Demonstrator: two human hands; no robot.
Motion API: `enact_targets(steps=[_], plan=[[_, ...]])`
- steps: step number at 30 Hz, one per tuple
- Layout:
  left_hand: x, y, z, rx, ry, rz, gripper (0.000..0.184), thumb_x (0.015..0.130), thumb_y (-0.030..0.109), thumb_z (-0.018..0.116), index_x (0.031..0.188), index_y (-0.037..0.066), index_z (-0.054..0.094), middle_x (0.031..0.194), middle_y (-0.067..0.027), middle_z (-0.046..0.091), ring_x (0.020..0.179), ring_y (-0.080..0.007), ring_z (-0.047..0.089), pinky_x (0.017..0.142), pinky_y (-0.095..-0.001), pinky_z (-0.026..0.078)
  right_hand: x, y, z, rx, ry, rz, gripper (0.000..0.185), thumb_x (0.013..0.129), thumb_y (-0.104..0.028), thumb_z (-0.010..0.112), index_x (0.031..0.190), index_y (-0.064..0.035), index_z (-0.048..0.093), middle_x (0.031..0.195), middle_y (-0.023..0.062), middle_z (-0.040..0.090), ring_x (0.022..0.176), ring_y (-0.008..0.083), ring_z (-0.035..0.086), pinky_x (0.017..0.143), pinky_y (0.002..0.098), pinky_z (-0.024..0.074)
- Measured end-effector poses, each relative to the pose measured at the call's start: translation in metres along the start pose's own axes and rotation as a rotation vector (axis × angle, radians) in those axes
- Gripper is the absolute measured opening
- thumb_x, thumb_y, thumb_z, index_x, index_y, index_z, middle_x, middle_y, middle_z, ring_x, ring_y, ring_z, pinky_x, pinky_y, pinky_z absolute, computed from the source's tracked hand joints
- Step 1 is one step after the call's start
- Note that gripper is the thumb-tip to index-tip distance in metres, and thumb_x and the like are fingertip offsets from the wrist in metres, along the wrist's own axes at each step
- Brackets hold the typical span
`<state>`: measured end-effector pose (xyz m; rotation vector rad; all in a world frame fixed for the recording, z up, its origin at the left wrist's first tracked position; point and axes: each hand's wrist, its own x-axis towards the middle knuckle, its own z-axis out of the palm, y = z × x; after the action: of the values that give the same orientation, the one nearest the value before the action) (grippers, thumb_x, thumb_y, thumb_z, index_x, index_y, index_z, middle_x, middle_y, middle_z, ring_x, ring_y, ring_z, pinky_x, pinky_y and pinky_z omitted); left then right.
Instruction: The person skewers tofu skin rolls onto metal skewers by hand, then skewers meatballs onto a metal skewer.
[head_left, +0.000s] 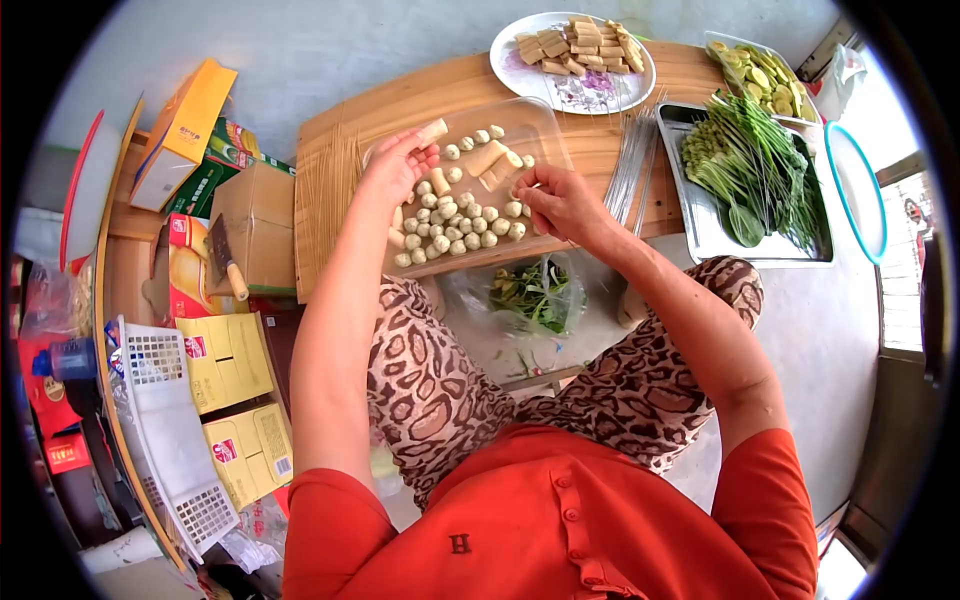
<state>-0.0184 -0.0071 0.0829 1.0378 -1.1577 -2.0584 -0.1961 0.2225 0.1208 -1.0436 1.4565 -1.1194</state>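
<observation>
My left hand is over the left part of a clear plastic tray, its fingers closed on a pale tan roll. My right hand is at the tray's right side, fingers pinched together; what they hold, if anything, is too small to make out. Many round speckled balls lie in the tray between and below my hands. Larger tan rolls rest near the tray's middle, and a few more lie at its left side.
Thin wooden skewers lie left of the tray, metal skewers right of it. Beyond are a plate of cut rolls, a metal tray of greens and a container of sliced vegetables. Boxes stand left; a bag of leaves sits below.
</observation>
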Motion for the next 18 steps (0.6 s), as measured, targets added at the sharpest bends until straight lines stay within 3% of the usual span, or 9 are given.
enact_targets(steps=[7,9,13,15,18], plan=[[-0.023,-0.016,0.002,-0.266,0.039,-0.020,0.024,0.086,0.005,0.061,0.105,-0.005,0.051,0.097,-0.0150,0.056,0.089,-0.0227,0.058,0.081,-0.0326,0.054,-0.005,0.007,0.010,-0.049,-0.042,-0.044,0.013,0.089,-0.015,0.052,0.084,-0.0033,0.055,0.050,-0.0006,0.049,0.043,0.0065,0.043,0.041,0.0244,0.0321],[-0.024,-0.020,0.003,-0.277,0.053,-0.022,0.025,0.086,0.007,0.061,0.104,-0.006,0.051,0.098,-0.0144,0.056,0.088,-0.0219,0.058,0.081,-0.0322,0.053,-0.004,0.011,0.011,-0.041,-0.075,-0.050,0.013,0.094,-0.017,0.050,0.091,-0.0049,0.052,0.052,-0.0033,0.044,0.042,0.0037,0.035,0.038,0.0206,0.0255],[-0.025,-0.020,0.009,-0.329,0.061,-0.025,0.025,0.087,0.010,0.060,0.104,-0.005,0.051,0.098,-0.0137,0.055,0.088,-0.0211,0.057,0.082,-0.0319,0.052,-0.005,0.010,0.012,-0.042,-0.074,-0.019,0.013,0.094,-0.017,0.050,0.091,-0.0046,0.052,0.051,-0.0033,0.044,0.042,0.0038,0.035,0.038,0.0206,0.0255],[-0.026,-0.019,0.012,-0.329,0.075,-0.024,0.025,0.088,0.011,0.060,0.105,-0.005,0.051,0.098,-0.0136,0.055,0.088,-0.0209,0.057,0.083,-0.0319,0.052,-0.004,0.011,0.011,-0.052,-0.066,-0.005,0.013,0.090,-0.016,0.052,0.087,-0.0039,0.055,0.052,-0.0011,0.051,0.045,0.0058,0.044,0.042,0.0233,0.0339],[-0.027,-0.019,0.014,-0.327,0.060,-0.020,0.026,0.088,0.011,0.061,0.105,-0.005,0.051,0.097,-0.0136,0.055,0.087,-0.0206,0.057,0.081,-0.0314,0.052,-0.002,0.011,0.012,-0.057,-0.071,-0.004,0.013,0.090,-0.017,0.052,0.087,-0.0039,0.055,0.052,-0.0012,0.051,0.045,0.0060,0.044,0.042,0.0235,0.0341]])
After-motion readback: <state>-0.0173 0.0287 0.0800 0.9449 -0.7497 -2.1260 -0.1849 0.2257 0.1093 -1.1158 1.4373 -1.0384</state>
